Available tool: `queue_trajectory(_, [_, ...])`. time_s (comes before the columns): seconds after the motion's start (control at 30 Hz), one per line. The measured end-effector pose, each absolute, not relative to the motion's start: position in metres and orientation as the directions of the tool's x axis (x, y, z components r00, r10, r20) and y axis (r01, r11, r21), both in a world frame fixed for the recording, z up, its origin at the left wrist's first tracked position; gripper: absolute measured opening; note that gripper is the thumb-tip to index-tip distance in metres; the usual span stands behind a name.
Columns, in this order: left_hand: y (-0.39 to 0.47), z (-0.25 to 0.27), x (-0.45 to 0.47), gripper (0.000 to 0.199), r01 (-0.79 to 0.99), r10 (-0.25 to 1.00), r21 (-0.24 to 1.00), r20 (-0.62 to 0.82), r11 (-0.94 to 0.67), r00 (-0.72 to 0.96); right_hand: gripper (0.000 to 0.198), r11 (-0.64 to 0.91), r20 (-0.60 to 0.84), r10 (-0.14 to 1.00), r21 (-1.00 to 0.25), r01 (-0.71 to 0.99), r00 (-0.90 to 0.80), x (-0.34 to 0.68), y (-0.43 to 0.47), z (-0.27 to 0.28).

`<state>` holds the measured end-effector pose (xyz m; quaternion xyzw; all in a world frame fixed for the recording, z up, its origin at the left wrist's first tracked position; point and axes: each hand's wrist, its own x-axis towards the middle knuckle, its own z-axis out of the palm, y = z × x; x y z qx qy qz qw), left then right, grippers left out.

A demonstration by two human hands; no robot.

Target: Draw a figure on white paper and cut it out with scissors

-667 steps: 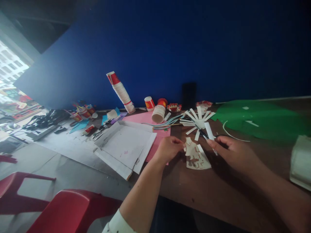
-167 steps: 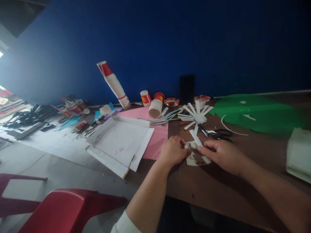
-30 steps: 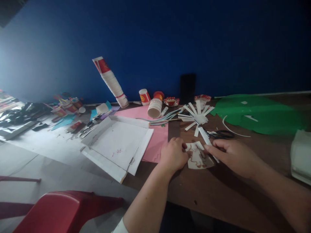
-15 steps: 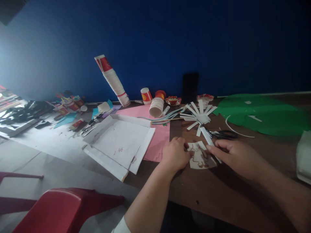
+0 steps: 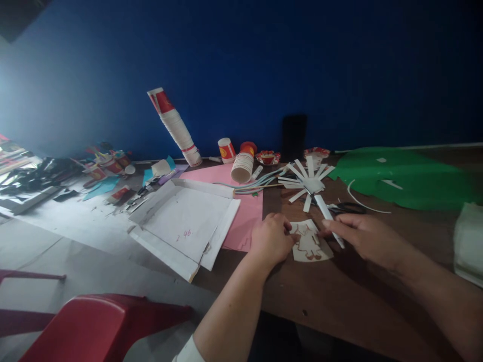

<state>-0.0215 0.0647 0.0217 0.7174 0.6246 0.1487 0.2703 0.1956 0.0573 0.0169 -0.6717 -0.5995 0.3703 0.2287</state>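
My left hand (image 5: 272,237) lies with its fingers curled at the left edge of a small white paper piece (image 5: 310,242), holding it against the table. Brown outlines of a figure are drawn on that paper. In my right hand (image 5: 364,239) is a slim white utility knife (image 5: 327,215), pinched between thumb and fingers. Its thin dark tip points away from me, over the paper strips. Just behind the knife lie black-handled scissors (image 5: 350,207), partly hidden by it. A cup cut into splayed white strips (image 5: 312,185) sits beyond the drawing.
A white box lid (image 5: 188,216) rests on pink paper (image 5: 251,221) to the left. Stacked paper cups (image 5: 177,131) lean against the blue wall, near a dark phone (image 5: 294,136). Green sheet material (image 5: 407,176) lies right. A red stool (image 5: 83,322) stands lower left.
My right hand has shifted slightly right with the knife, swinging it away from the drawing and showing more of the figure. My left hand stays in place.
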Motion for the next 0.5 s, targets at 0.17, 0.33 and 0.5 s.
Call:
queue_trajectory(0.17, [0.0652,0.0208,-0.0214,0.019,0.814,0.978,0.577,-0.124,-0.066,0.167,0.059,-0.279,-0.303,0.952,-0.819,0.501,0.034,0.1986,0.06,0.0124])
queue_trajectory(0.33, [0.0655,0.0224,-0.0211,0.019,0.814,0.977,0.577,-0.13,-0.063,0.168,0.062,-0.266,-0.298,0.954,-0.801,0.536,0.029,0.1985,0.0588,0.0126])
queue_trajectory(0.5, [0.0648,0.0241,-0.0213,0.019,0.813,0.977,0.579,-0.14,-0.049,0.159,0.061,-0.237,-0.293,0.956,-0.74,0.63,0.015,0.1949,0.0562,0.0188])
